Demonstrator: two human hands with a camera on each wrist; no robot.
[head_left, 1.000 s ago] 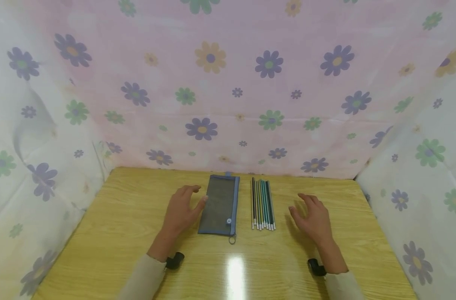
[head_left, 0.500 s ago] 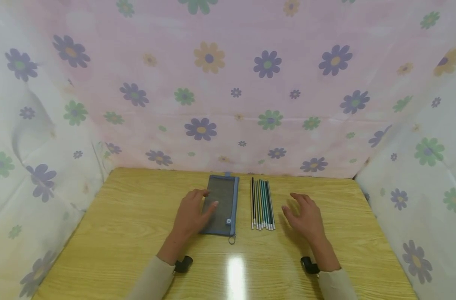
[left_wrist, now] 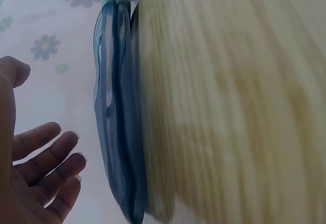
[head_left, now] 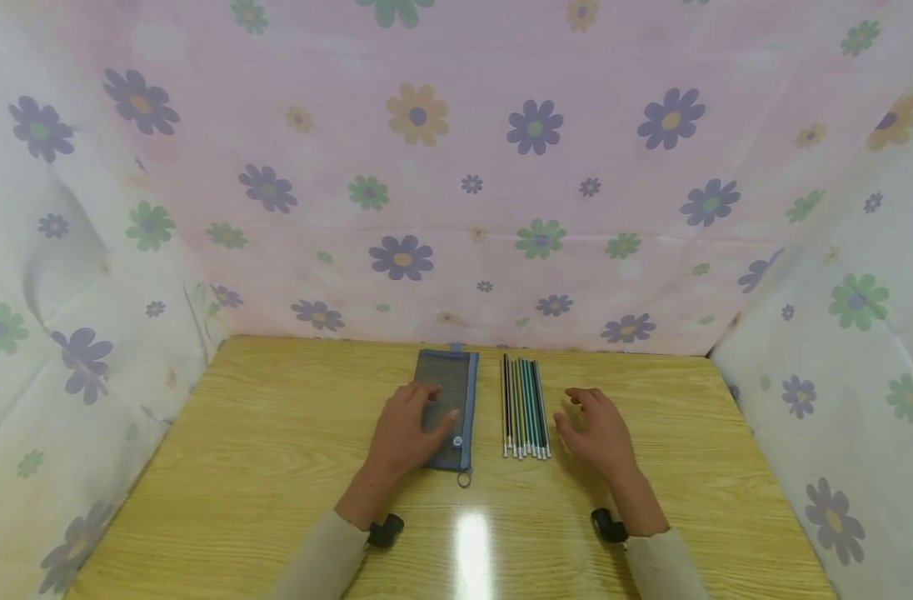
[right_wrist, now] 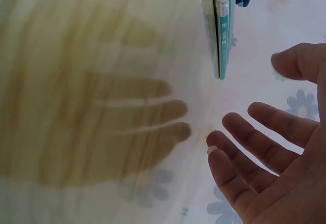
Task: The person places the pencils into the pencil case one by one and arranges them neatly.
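Observation:
A blue-edged mesh zip pouch [head_left: 451, 375] lies flat on the table with its ring pull toward me. My left hand [head_left: 410, 427] hovers over the pouch's left side, fingers relaxed and holding nothing; the left wrist view shows a gap between those fingers [left_wrist: 58, 158] and the pouch [left_wrist: 119, 107]. Right of the pouch lies a row of several pencils [head_left: 526, 408], black, yellowish and teal, with white-tipped ends toward me. Just right of the pencils is my right hand [head_left: 597, 429], loosely spread and apart from them. In the right wrist view the pencils [right_wrist: 222, 35] appear end-on beyond the thumb.
The wooden table [head_left: 276, 467] meets a flowered cloth [head_left: 486, 150] at the back and both sides. A bright light reflection lies on the table near the front. A black wrist camera [head_left: 386, 531] sits on the left wrist, another [head_left: 608, 526] on the right.
My left hand has moved right, from beside the pouch to above it. My right hand has moved left, closer to the pencils. Pouch and pencils have stayed in place.

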